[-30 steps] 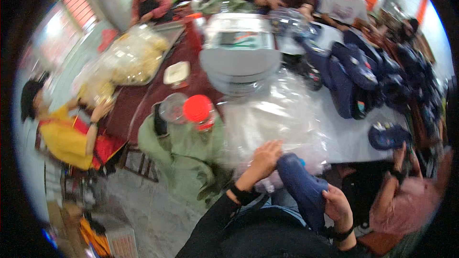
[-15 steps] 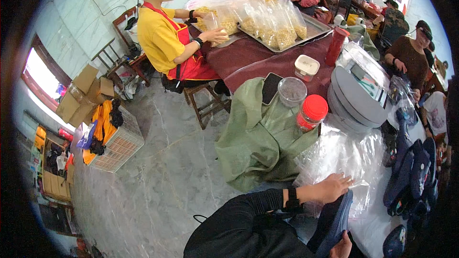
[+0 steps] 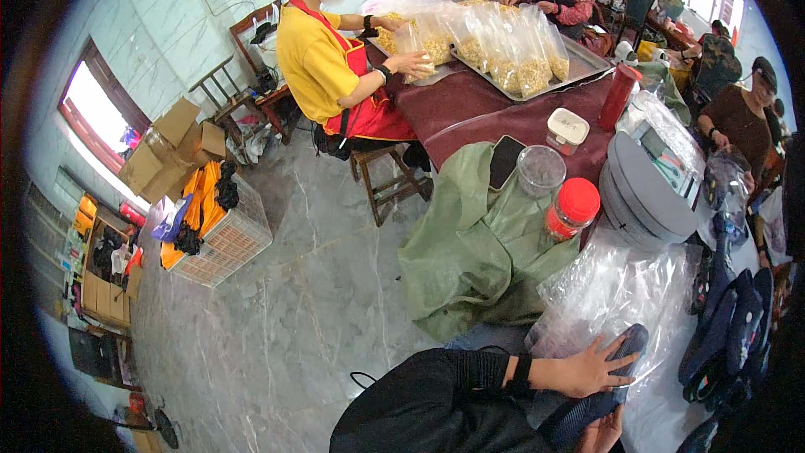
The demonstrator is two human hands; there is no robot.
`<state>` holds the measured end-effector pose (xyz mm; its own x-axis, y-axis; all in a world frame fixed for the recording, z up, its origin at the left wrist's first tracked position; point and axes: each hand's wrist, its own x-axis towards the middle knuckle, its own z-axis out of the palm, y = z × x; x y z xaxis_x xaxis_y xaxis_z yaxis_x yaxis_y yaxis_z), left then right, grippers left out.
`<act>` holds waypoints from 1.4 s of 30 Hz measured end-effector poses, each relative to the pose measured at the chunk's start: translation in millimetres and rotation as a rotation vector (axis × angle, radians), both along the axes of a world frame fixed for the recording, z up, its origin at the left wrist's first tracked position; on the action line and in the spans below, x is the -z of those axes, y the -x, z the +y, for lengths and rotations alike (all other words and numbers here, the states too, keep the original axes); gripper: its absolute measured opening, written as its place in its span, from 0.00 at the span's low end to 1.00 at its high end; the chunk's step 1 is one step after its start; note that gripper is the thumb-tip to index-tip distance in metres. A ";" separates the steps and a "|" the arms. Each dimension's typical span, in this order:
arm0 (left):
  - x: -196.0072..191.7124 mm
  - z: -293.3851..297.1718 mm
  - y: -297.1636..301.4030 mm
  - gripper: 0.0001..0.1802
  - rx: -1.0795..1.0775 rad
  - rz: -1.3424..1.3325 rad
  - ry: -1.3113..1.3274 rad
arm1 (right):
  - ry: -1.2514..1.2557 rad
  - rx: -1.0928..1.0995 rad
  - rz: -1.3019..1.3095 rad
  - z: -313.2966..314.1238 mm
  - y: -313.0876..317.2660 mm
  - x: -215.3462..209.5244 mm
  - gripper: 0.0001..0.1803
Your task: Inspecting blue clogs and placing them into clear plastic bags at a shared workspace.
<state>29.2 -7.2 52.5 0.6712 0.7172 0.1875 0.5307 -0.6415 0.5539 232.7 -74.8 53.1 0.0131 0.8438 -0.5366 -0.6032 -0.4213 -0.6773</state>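
Left hand (image 3: 587,369) laid flat on a dark blue shoe (image 3: 597,386), fingers (image 3: 616,351) spread wide over its upper, wrist banded in black; right hand (image 3: 602,434) only partly in view at the lower edge, touching the underside of the same shoe, fingers' opening cannot be told; shoe lying at the near edge of the tabletop (image 3: 662,407), just beside a heap of clear plastic bags (image 3: 616,289); more dark blue shoes (image 3: 725,331) piled to the right.

Beyond the bags: green cloth (image 3: 478,252) draped over the tabletop's near left corner and hanging toward the floor (image 3: 285,319); on it, a jar with a red lid (image 3: 572,208), a clear empty jar (image 3: 541,169) and a black phone (image 3: 506,161), close together; stack of grey round trays (image 3: 641,201) to the right of the red-lidded jar.

Farther: small white box (image 3: 567,129) and tall red bottle (image 3: 618,96) on a maroon cover (image 3: 495,105); metal tray (image 3: 579,63) holding upright clear bags of pale yellow food (image 3: 511,54).

Farthest: person in a yellow shirt and red apron (image 3: 323,67) seated on a stool, hands at the bags; other people seated around the far and right sides; cardboard boxes (image 3: 172,147) and a white crate (image 3: 222,239) by the left wall.
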 end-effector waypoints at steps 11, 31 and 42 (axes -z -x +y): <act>14.3 -8.9 -2.0 0.26 0.121 -0.148 -0.135 | -0.462 0.028 0.568 18.7 -17.3 61.3 0.19; -24.5 14.8 15.5 0.28 -0.116 -0.038 -0.359 | -0.305 0.121 0.019 21.1 50.3 -0.4 0.14; -2.1 7.1 8.7 0.34 -0.278 -0.265 -0.330 | -0.239 0.206 0.394 32.0 54.0 0.8 0.20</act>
